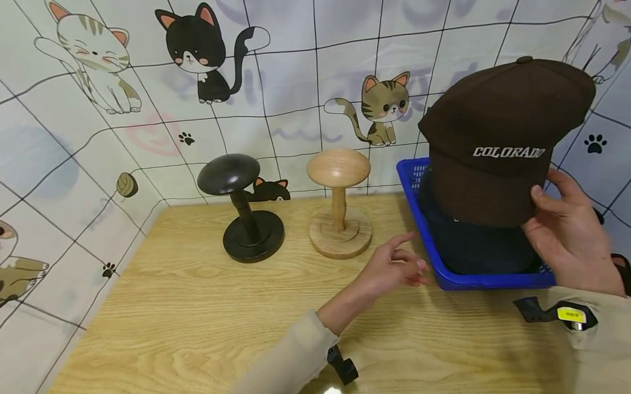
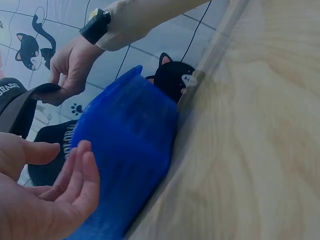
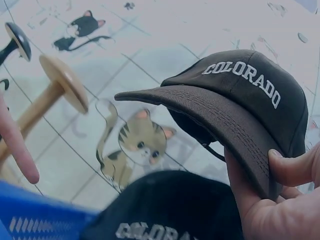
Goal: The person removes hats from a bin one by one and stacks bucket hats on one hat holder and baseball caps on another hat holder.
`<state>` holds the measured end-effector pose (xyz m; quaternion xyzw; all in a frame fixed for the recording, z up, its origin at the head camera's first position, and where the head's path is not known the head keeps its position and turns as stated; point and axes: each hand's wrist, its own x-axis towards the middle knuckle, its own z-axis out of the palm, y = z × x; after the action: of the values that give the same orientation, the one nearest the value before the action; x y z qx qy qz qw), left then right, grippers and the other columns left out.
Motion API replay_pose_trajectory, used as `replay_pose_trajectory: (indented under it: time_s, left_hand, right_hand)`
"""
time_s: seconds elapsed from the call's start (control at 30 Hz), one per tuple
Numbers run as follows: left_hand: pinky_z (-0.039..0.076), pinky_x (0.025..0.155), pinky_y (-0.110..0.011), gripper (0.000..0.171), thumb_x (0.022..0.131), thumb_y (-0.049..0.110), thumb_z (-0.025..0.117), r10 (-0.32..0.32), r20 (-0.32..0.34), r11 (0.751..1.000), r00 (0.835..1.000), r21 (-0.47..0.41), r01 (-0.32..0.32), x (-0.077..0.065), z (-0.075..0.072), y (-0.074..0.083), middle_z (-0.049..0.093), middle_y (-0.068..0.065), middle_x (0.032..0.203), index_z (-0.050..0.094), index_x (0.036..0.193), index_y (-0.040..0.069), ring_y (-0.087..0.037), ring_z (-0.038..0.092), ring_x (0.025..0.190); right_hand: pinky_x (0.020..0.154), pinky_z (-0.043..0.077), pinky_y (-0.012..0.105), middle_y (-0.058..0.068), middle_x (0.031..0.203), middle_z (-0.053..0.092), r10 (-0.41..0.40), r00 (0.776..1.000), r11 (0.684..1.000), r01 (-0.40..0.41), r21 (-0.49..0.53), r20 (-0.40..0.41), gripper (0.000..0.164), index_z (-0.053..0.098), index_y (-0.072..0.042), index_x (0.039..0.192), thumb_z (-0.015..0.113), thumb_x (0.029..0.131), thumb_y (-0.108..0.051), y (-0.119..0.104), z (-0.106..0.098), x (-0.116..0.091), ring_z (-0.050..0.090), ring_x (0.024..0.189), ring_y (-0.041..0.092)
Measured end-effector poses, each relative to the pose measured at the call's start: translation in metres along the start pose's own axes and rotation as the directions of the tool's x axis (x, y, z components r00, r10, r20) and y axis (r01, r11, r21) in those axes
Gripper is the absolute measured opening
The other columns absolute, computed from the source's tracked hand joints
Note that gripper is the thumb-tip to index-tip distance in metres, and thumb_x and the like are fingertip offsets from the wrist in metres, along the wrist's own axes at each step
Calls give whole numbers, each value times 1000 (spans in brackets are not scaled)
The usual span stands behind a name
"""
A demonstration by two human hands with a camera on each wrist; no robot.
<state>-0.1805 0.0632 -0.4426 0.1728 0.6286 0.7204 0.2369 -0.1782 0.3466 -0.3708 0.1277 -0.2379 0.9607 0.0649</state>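
My right hand (image 1: 572, 228) pinches the brim of a brown baseball cap (image 1: 511, 115) lettered COLORADO, thumb on top and fingers beneath. The cap is raised over a blue plastic basket (image 1: 443, 279). In the basket lies a dark cap (image 1: 479, 249), partly hidden under the brown one; the right wrist view shows similar white lettering on this dark cap (image 3: 170, 205). Beside the basket's left side hovers my left hand (image 1: 393, 267), holding nothing, its index finger extended and the others loosely bent. In the left wrist view, the left hand (image 2: 55, 185) has its thumb apart from the fingers.
Left of the basket stand a light wooden hat stand (image 1: 339, 205) and a black hat stand (image 1: 243, 208), both with bare domed tops. They sit near the back edge of the wooden table (image 1: 168, 318). Behind hangs a cat-patterned wall cover (image 1: 285, 76).
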Motion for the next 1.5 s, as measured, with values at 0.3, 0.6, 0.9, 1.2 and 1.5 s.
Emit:
replay_pose_trajectory:
  time_s: [0.3, 0.6, 0.9, 1.2, 1.5]
  left_hand:
    - [63, 85, -34, 48, 102, 7, 59, 127, -69, 988, 990, 96, -120, -20, -38, 30, 71, -24, 117, 51, 150, 13, -31, 77, 94]
    - [62, 92, -38, 43, 107, 19, 58, 291, -193, 947, 937, 199, -253, -48, -83, 62, 67, -21, 131, 52, 148, 11, -35, 71, 115]
    - [61, 96, -40, 53, 107, 13, 58, 364, -231, 931, 902, 93, -352, -63, -107, 81, 64, -17, 132, 40, 157, 21, -20, 75, 105]
    - [62, 92, -41, 72, 99, 3, 66, 413, -305, 905, 858, 29, -425, -63, -115, 85, 67, -2, 113, 35, 157, 33, -14, 75, 98]
    - [63, 81, -31, 93, 92, -8, 70, 437, -320, 893, 840, 48, -447, -58, -118, 82, 67, 2, 105, 29, 161, 39, -11, 75, 88]
  right_hand:
    - [83, 59, 44, 13, 131, 54, 27, 998, 999, -25, -40, 57, 45, 46, -1, 138, 35, 101, 20, 30, 27, 9, 63, 104, 30]
    - [83, 61, 42, 15, 121, 63, 91, 992, 992, -82, -94, 89, 41, 49, -3, 137, 42, 101, 17, 78, 61, 15, 68, 98, 28]
    - [78, 58, 32, 11, 114, 62, 131, 985, 978, -111, -176, 110, 35, 48, -5, 132, 48, 102, 12, 117, 84, 13, 66, 93, 21]
    - [81, 58, 23, 3, 113, 68, 129, 988, 928, -92, -362, 80, 37, 47, -11, 134, 54, 102, 7, 141, 85, 12, 68, 95, 12]
    - [79, 57, 24, -3, 109, 71, 177, 982, 872, -124, -473, 68, 37, 47, -15, 136, 54, 104, 3, 148, 82, 10, 69, 92, 10]
